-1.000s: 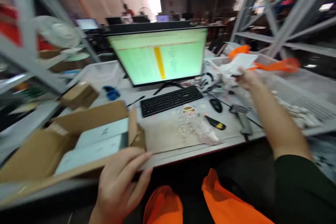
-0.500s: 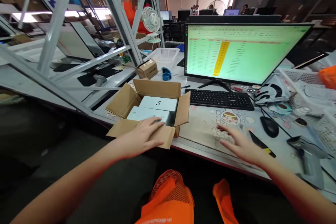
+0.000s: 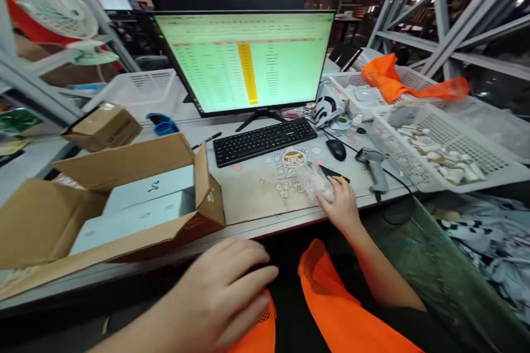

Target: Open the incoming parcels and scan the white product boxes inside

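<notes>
Clock positions are read from the centre of the view. At nine o'clock, a small brown carton (image 3: 105, 128) sits on the desk behind an open cardboard box (image 3: 210, 198). That box, between eight and nine, has its flaps raised and contains two pale blue boxes (image 3: 151, 188). Between six and seven, the left hand (image 3: 226, 289) is over the person's lap, near the box's front edge; its fingers are loosely bent and slightly parted, palm side hidden. The lit monitor (image 3: 244, 66) stands at twelve, with the keyboard (image 3: 265, 140) below it. Near four, the clear plastic bag (image 3: 318, 183) lies on the desk mat. The right hand (image 3: 343, 207) touches the bag's right end, fingers curved; whether they pinch it cannot be told. A black cutter (image 3: 327, 170) lies just beside those fingertips. At three are the mouse (image 3: 336, 150), the scanner (image 3: 376, 170) and, farther out, a white basket (image 3: 403, 157) of small pale pieces.
</notes>
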`<state>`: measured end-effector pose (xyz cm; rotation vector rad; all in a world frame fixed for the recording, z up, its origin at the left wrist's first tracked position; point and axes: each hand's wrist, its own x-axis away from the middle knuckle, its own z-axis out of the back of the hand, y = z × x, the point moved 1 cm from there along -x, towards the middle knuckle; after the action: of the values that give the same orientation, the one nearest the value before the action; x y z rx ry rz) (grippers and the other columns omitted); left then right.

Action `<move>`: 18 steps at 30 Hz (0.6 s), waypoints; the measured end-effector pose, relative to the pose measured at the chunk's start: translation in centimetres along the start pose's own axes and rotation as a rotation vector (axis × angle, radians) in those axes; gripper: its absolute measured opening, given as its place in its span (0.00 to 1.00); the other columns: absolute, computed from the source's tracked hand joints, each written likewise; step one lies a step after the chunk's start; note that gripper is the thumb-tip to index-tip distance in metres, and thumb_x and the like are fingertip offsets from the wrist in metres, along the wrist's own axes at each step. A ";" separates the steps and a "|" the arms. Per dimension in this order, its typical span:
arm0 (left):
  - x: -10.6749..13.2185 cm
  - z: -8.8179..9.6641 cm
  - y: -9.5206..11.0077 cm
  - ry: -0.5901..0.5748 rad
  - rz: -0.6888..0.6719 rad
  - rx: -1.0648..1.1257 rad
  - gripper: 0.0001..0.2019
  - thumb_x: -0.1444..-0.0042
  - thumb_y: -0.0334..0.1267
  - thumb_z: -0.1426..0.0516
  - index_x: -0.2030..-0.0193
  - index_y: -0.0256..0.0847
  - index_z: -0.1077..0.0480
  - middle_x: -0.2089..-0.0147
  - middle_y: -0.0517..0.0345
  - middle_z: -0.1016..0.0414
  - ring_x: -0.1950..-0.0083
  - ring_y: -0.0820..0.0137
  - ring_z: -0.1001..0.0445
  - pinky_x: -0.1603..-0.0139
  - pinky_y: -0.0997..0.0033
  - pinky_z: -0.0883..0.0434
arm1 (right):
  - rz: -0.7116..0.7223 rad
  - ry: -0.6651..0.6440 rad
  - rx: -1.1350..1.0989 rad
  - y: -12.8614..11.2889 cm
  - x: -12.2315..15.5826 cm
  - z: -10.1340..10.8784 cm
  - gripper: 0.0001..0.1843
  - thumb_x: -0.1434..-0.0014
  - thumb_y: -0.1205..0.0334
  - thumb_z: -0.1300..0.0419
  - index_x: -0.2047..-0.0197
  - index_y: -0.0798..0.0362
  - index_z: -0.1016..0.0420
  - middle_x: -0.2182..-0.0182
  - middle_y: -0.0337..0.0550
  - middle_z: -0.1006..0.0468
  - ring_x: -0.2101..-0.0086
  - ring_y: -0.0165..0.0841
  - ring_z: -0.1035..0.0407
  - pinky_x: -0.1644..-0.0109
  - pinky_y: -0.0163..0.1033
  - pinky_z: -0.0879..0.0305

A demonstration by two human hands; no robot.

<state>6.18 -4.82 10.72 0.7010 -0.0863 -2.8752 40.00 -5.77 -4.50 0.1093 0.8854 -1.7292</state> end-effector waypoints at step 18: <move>-12.6 -19.9 -18.7 0.245 0.474 0.111 0.36 0.36 0.59 0.50 0.35 0.29 0.33 0.31 0.30 0.37 0.29 0.44 0.37 0.27 0.39 0.40 | -0.514 0.196 0.061 16.2 -14.1 20.0 0.13 0.32 0.59 0.35 0.54 0.63 0.21 0.62 0.52 0.21 0.60 0.44 0.25 0.56 0.40 0.29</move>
<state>23.36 15.69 -3.08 0.9070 -0.3321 -2.3320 66.21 -8.11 8.57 0.0979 1.0679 -2.2532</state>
